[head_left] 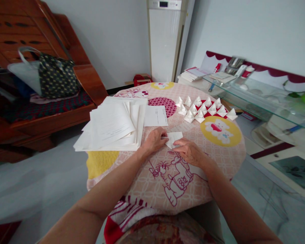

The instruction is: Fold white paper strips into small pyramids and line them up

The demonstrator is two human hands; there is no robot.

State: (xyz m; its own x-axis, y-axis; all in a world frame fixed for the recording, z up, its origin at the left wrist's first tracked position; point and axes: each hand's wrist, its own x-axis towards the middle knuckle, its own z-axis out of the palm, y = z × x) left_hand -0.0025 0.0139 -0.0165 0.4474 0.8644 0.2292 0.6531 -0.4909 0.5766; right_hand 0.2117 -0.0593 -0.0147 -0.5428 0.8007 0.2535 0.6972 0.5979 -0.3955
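A small folded piece of white paper (pixel 176 136) lies on the patterned tablecloth, between my two hands. My left hand (pixel 156 139) pinches its left edge, fingers bent and pressed together. From the right, my right hand (pixel 189 150) has its thumb and fingers closed on the lower right part of the same paper. Just beyond the left hand is a flat printed sheet (pixel 156 116), beside a thick stack of white paper (pixel 112 127). Several folded white paper boats (pixel 199 116) stand in rows at the far right of the table.
The round table's cloth (pixel 142 183) reaches close to my lap. A glass shelf (pixel 264 98) with jars and papers runs along the right. To the left stands a wooden bench (pixel 53 118) with a dotted bag (pixel 57 76). A tall white appliance (pixel 164 40) is behind.
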